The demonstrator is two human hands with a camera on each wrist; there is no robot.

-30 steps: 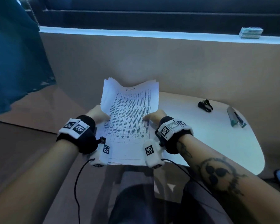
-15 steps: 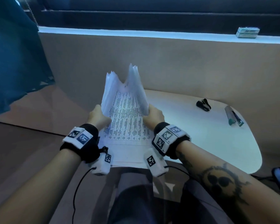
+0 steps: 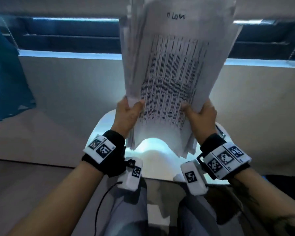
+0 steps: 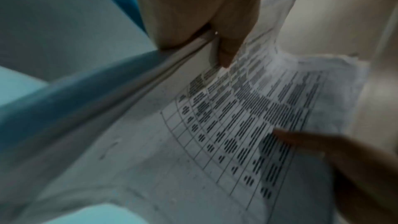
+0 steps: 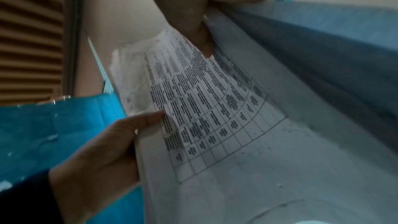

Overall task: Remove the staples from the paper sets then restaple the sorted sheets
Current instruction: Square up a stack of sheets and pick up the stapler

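Observation:
A thick stack of printed sheets with a table of text stands upright in the air above the white table, its lower end bowed. My left hand grips the stack's lower left edge, thumb on the front page. My right hand grips the lower right edge the same way. In the left wrist view the left thumb presses on the sheets, with the right thumb opposite. The right wrist view shows the sheets and my left hand. No staple shows.
A beige wall and a window sill lie behind the table. A blue curtain hangs at the left. A small metallic object peeks out beside my right wrist. My legs are under the table edge.
The stack lay flat on the table, then both hands folded its sides up. Now it is lifted upright off the table, and the view has tilted upward.

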